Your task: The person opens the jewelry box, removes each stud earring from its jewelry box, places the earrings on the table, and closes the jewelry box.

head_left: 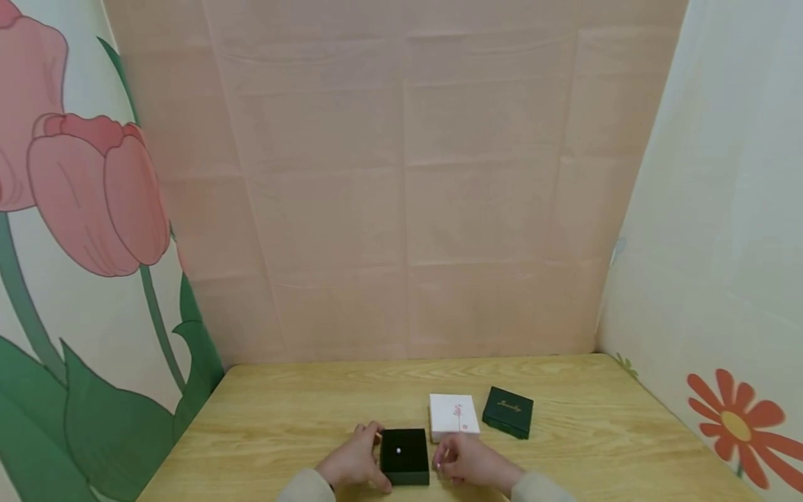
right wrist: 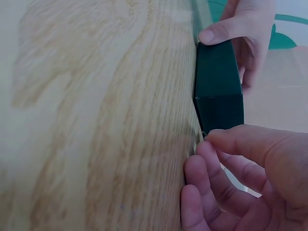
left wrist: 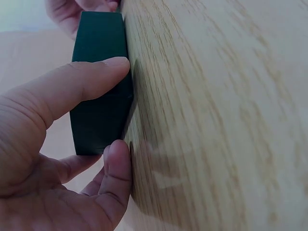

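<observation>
A dark green jewelry box (head_left: pixel 404 478) stands without a lid on the table, its inside black, with one small white bead-like stud (head_left: pixel 398 450) in it. My left hand (head_left: pixel 356 457) grips the box's left side. In the left wrist view, the thumb (left wrist: pixel 103 79) presses along the green wall (left wrist: pixel 101 38). Beside the box's right side is my right hand (head_left: pixel 467 460), its fingers curled. In the right wrist view, its thumb and index finger pinch a tiny shiny piece of jewelry (right wrist: pixel 205 135) close to the box's corner; its exact shape is mostly hidden.
Just behind the right hand lies a white box (head_left: pixel 453 413) with a pink flower print. Farther right sits a dark green lid (head_left: pixel 509 411) with gold lettering, slightly turned. The wooden table (head_left: pixel 301 397) meets a pink cloth backdrop (head_left: pixel 401 209) and flower-printed side walls.
</observation>
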The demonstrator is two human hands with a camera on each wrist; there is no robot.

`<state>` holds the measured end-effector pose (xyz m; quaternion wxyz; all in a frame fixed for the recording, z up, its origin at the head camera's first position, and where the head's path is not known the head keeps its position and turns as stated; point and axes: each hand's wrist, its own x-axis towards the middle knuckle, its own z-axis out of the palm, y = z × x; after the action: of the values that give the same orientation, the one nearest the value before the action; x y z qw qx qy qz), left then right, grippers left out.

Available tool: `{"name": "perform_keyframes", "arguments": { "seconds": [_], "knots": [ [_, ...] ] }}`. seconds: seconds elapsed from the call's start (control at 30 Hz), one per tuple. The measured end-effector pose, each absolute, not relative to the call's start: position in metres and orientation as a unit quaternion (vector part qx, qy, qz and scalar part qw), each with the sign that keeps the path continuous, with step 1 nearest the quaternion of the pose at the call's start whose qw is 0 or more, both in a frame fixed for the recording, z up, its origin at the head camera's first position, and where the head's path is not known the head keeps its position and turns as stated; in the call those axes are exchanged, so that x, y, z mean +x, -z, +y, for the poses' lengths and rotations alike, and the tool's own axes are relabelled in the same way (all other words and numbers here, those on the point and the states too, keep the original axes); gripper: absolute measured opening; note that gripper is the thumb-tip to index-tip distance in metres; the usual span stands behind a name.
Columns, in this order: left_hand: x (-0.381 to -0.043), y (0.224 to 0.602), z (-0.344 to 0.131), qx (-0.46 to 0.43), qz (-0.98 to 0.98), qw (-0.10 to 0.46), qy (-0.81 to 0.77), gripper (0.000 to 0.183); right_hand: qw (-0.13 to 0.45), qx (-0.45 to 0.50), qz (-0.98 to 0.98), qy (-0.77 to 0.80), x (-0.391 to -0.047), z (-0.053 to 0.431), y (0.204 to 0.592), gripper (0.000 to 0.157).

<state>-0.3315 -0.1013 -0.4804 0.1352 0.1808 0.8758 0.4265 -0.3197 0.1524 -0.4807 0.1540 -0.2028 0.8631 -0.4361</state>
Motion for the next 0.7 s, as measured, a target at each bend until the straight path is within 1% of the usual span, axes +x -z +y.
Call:
{"name": "perform_keyframes", "arguments": {
  "seconds": [0.4,0.7],
  "knots": [
    [-0.3330,0.4797,-0.1024,0.168,0.872,0.153,-0.434,0.079,0.169,-0.196,0.865,0.430,-0.3231,0.1518,0.4843,0.009],
    [-0.3327,0.4790,-0.1023,0.170,0.870,0.153,-0.437,0.080,0.171,-0.192,0.861,0.438,-0.3235,0.1518,0.4847,0.009]
  ]
}}
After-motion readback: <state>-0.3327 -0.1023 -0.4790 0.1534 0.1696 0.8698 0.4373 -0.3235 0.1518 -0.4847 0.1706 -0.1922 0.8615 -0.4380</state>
